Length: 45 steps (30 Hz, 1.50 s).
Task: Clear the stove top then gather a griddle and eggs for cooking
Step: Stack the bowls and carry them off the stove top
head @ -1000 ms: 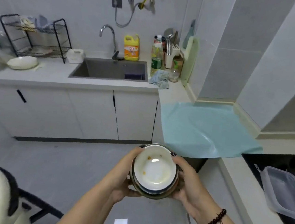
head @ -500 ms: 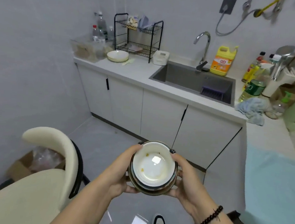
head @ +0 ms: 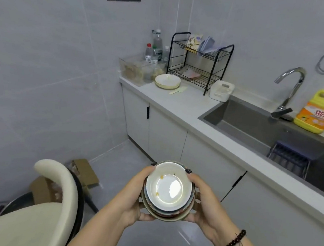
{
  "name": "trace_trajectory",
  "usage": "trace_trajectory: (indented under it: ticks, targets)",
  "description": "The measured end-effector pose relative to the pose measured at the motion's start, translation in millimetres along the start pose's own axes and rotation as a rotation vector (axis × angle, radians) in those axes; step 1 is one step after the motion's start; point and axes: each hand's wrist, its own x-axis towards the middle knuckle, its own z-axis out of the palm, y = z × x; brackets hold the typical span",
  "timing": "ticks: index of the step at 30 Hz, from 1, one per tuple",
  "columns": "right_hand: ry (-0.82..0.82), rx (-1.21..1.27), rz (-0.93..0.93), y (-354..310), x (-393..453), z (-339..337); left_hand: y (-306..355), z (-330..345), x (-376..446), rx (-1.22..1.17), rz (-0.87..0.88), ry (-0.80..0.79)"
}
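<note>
A stack of dirty bowls [head: 169, 190], white on top with food specks inside and darker bowls beneath, is carried in front of me above the floor. My left hand [head: 131, 196] grips its left side with the thumb on the rim. My right hand [head: 205, 203], with a beaded bracelet on the wrist, grips the right side the same way. The stove, griddle and eggs are out of view.
A grey sink [head: 254, 129] with a tap [head: 289, 89] is set in the white counter [head: 180, 103] ahead right, beside a yellow detergent jug [head: 318, 113]. A dish rack [head: 199, 61], a plate [head: 167, 81], a white container [head: 221, 90] and bottles [head: 156, 47] stand further left. A cream chair [head: 31, 219] is at lower left.
The view has swung left: the teal mat and stove side have left the frame, and the sink, dish rack and chair now fill it. Both hands keep the same hold on the bowls.
</note>
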Motion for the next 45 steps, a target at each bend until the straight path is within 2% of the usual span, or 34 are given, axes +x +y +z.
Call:
trace_trajectory:
  ticks: [7, 13, 20, 27, 36, 45]
  targets:
    - [-0.089, -0.055, 0.046, -48.1, 82.7, 9.1, 60.3, 4.4, 60.9, -0.08, -0.009, 0.062]
    - [-0.098, -0.081, 0.056, -81.7, 163.3, 46.6, 119.7, -19.8, 126.5, -0.117, -0.007, 0.065]
    - [0.04, -0.036, 0.033, -137.6, 259.5, 107.9, 222.6, -55.4, 216.0, -0.096, -0.002, 0.002]
    - [0.095, 0.03, 0.0, -187.0, 346.8, 157.2, 322.1, -75.2, 288.5, -0.002, 0.019, -0.068]
    - [0.111, 0.038, 0.086, -237.2, 451.2, 164.1, 395.5, -66.7, 382.3, 0.011, -0.033, -0.093]
    - [0.102, 0.046, 0.132, -309.4, 593.2, 147.8, 494.3, -26.9, 492.7, 0.013, -0.041, -0.068]
